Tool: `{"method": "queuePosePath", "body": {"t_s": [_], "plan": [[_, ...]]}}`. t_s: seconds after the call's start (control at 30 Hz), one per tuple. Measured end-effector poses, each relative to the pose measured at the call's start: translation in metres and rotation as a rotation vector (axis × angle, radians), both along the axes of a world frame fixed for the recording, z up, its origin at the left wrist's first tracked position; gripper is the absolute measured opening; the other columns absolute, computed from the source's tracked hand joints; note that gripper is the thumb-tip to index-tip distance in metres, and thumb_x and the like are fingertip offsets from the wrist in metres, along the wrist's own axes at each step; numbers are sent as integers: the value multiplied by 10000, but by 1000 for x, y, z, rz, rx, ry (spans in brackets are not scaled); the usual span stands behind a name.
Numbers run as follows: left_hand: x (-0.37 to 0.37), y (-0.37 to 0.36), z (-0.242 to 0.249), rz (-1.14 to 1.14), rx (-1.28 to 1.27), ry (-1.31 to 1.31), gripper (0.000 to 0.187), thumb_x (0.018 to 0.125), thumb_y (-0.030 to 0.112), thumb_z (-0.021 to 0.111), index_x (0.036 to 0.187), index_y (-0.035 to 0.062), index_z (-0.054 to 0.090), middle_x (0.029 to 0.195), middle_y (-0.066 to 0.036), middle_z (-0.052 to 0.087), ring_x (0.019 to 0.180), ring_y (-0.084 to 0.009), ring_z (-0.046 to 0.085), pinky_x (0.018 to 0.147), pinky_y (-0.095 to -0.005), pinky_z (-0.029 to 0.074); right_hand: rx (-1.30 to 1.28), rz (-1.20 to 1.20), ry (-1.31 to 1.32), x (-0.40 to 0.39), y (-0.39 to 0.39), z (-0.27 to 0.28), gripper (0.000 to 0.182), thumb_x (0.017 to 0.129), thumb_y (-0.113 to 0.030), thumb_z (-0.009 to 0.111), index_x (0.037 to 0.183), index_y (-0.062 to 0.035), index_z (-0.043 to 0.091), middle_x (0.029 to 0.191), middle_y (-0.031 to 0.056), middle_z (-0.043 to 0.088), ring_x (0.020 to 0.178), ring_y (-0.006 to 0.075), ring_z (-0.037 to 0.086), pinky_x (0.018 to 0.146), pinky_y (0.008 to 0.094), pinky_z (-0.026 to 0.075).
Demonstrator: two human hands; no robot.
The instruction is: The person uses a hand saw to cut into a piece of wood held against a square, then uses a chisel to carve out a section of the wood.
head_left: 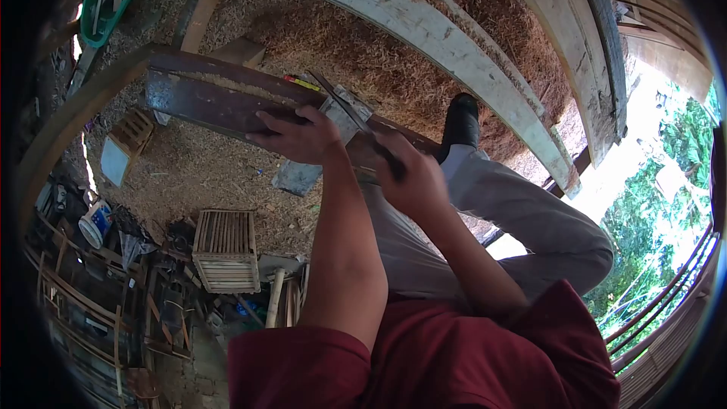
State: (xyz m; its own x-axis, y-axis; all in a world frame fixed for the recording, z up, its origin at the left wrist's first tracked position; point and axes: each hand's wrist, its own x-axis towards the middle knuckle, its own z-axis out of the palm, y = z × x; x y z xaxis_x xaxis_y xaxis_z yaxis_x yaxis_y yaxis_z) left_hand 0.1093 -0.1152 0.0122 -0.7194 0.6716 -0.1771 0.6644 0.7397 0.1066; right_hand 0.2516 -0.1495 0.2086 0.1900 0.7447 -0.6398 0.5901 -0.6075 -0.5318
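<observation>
My right hand (415,176) is closed around the dark handle of a long, thin, file-like tool (338,98). The tool points up and to the left, over a pale grey flat piece (348,110) on a dark brown wooden plank (198,98). What the grey piece is, I cannot make out. My left hand (307,136) lies on the plank beside that piece, fingers stretched out to the left. Behind the hands, at the plank's far edge, is a small yellow and red item (301,83). Below the plank a grey slab (297,177) shows.
Long curved boards (424,23) arch across the back over wood shavings. A slatted wooden crate (227,251) stands at lower left, a smaller wooden box (126,144) farther up. A white-and-blue bucket (96,223) lies at far left. My shoe (460,121) is right of the plank.
</observation>
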Motion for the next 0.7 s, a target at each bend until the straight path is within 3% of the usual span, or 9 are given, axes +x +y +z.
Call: {"method": "queuePosePath", "body": {"t_s": [0.07,0.17,0.2,0.3,0.4,0.6,0.7], "plan": [[-2,-2,1,3,7,2,843,974,436,559,1704,115,288,1721,-407,136,1533,-583,376,1130,-628,512,94,25,8,-4,5,-21,413,945,-223,721,1352,-163,690,962,163,805,908,434,768,803,542,621],[1,1,2,21,-4,-25,841,972,440,563,1705,129,294,1725,-398,139,1537,-572,377,1112,-625,529,-199,-43,28,12,-8,44,427,943,-227,722,1364,-167,685,958,166,801,905,437,767,798,544,620],[0,-1,2,22,-13,-26,842,970,439,567,1705,130,295,1726,-396,140,1538,-570,377,1107,-626,532,-187,-73,54,18,-17,58,434,944,-228,721,1374,-184,680,961,169,797,893,436,766,791,543,617],[0,0,0,20,-4,-9,841,969,435,570,1704,130,297,1726,-393,144,1540,-567,375,1101,-625,537,-166,-26,18,13,-16,35,439,944,-226,722,1375,-161,676,950,168,796,866,437,766,767,534,620],[0,-5,5,18,-12,-6,837,973,430,567,1704,127,297,1724,-395,146,1541,-571,372,1100,-626,537,64,-22,25,-4,5,-17,419,947,-226,721,1361,-169,686,938,162,796,847,438,765,755,529,620],[-1,-4,5,12,-26,-14,833,977,417,563,1703,111,293,1722,-404,139,1540,-582,363,1109,-630,530,-194,-82,59,17,-16,58,382,955,-199,721,1331,-140,695,963,168,793,879,437,760,769,521,613],[0,0,2,4,-1,-12,831,977,419,558,1703,108,297,1722,-410,133,1541,-588,358,1116,-633,524,63,-31,37,-1,5,-9,380,953,-176,724,1329,-137,696,958,174,796,846,419,773,736,490,621]]}}
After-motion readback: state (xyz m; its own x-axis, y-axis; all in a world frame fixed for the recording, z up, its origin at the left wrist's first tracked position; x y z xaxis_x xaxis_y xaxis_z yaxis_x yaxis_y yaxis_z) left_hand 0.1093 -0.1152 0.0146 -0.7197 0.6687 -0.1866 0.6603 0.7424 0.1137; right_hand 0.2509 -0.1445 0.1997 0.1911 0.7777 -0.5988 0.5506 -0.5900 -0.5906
